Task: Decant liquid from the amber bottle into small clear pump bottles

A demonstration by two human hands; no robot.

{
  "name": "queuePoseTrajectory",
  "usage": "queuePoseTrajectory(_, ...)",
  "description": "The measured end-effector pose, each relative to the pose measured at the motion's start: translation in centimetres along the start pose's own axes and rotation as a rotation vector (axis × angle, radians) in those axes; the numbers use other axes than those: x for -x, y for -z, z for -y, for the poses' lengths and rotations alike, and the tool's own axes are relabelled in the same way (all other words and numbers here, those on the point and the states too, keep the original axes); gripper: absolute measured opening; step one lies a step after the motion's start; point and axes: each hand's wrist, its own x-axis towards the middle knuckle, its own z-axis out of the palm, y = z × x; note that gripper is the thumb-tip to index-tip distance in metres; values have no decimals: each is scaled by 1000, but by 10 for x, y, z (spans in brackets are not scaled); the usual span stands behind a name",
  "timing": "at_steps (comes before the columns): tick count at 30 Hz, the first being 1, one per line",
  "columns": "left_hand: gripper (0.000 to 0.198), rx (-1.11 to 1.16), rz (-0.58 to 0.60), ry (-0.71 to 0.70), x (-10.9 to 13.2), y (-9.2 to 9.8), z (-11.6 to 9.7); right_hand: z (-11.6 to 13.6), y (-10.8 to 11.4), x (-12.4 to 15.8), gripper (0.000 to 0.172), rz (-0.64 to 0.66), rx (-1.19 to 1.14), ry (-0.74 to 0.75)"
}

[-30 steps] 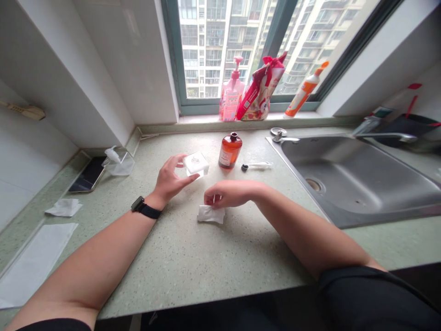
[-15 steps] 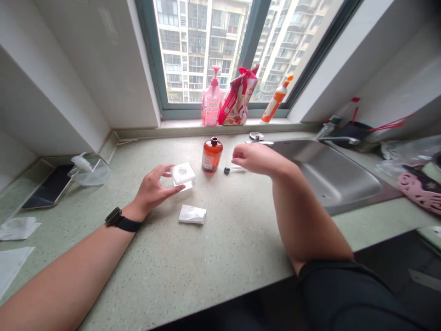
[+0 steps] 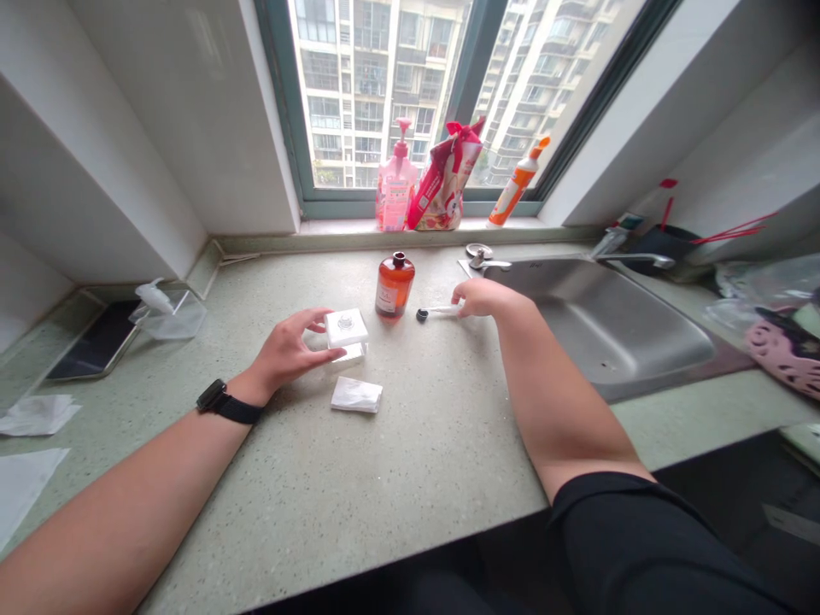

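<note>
Between the thumb and fingers of my left hand (image 3: 295,343) is a small square box (image 3: 346,328) with a white printed top and clear lower sides, held at the counter. My right hand (image 3: 482,300) pinches the right end of a pale clear tube (image 3: 442,311), whose black cap (image 3: 421,315) lies at its left end on the counter. An amber bottle (image 3: 394,290) with an uncapped dark neck stands upright between my hands. In front of the box lies a folded white tissue (image 3: 356,395).
The steel sink (image 3: 615,333) adjoins my right arm. A pink pump bottle (image 3: 395,192), a red bag (image 3: 445,179) and an orange-white bottle (image 3: 514,188) line the windowsill. On the left are a phone (image 3: 96,342), a clear tissue box (image 3: 170,314) and loose tissues (image 3: 38,416).
My right hand has moved right and down to the tube's right end, uncovering the sink stopper area behind it. My left hand still holds the box, with the view shifted slightly.
</note>
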Motion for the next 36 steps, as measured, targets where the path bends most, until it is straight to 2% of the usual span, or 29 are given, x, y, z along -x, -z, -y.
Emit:
queuePoseTrajectory(5, 70, 19, 37, -5, 1, -1, 1, -11, 12, 10, 39, -11, -42, 21)
queuePoseTrajectory(8, 68, 47, 47, 1, 1, -2, 1, -17, 29, 26, 38, -80, -139, 41)
queuePoseTrajectory(11, 67, 68, 52, -8, 1, -2, 1, -13, 45, 48, 39, -140, -246, 187)
queuePoseTrajectory(15, 68, 62, 54, -23, 2, -3, 1, 15, 57, 77, 43, -129, -383, 439)
queuePoseTrajectory(18, 68, 53, 55, -41, 2, -3, 1, 43, 54, 87, 43, -161, -394, 533)
queuePoseTrajectory(23, 71, 29, 34, -117, 3, -5, 2, 75, 41, 84, 33, -260, -328, 626)
queuePoseTrajectory(30, 70, 25, -4, -199, 4, -6, 0, 84, 30, 77, 32, -382, -211, 687)
queuePoseTrajectory(36, 74, -33, -14, -191, 5, -9, -2, 89, 27, 76, 27, -440, -197, 787)
